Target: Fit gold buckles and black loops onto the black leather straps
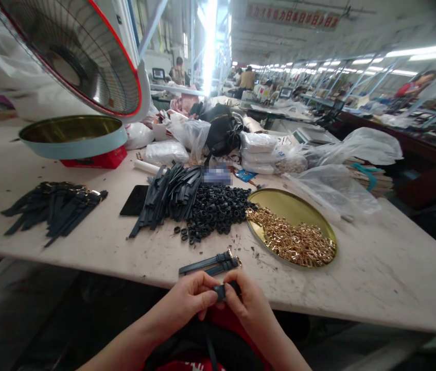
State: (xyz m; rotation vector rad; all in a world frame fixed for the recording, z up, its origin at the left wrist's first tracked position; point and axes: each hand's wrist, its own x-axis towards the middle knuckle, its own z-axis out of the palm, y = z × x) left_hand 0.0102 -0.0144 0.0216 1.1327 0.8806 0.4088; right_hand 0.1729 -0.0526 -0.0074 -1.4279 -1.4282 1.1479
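Note:
Between my two hands, just off the table's near edge, is a dark strap. My left hand pinches it with thumb and fingers, and a narrow end hangs below toward my lap. From the other side, my right hand pinches the same strap; whether a buckle or loop sits under those fingers is hidden. Just beyond my hands lie a few straps with gold buckles. Farther in is a heap of small black loops, with a pile of loose dark strips to its left. A round gold tray holds gold buckles.
At the left lies a bunch of buckled straps. Behind it a round tin lid rests on a red box, below a large round red-rimmed heater. Plastic bags and a black bag line the back.

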